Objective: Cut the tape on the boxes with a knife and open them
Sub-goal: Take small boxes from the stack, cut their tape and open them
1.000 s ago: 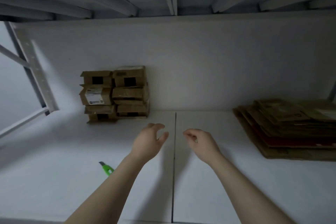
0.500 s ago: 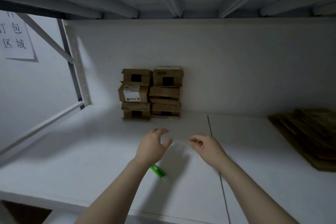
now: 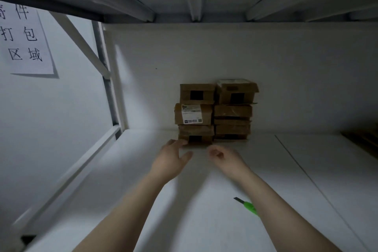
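Two bare forearms reach across a smooth white shelf surface (image 3: 122,190) toward small brown cardboard boxes (image 3: 214,110). These are stacked in two squat columns at its back edge against the wall, likely to keep the working space free. The left hand (image 3: 170,161), fingers straight and spread, holds nothing; its fingertips reach the lowest box (image 3: 195,138), contact unclear. The right hand (image 3: 227,159), fingers loosely curled and empty, hovers just beside it. A knife (image 3: 247,206) with a bright green plastic handle and dark blade tip lies toward the front edge, partly hidden by the right forearm, probably parked until a box is pulled forward. One box bears a white printed label (image 3: 191,115).
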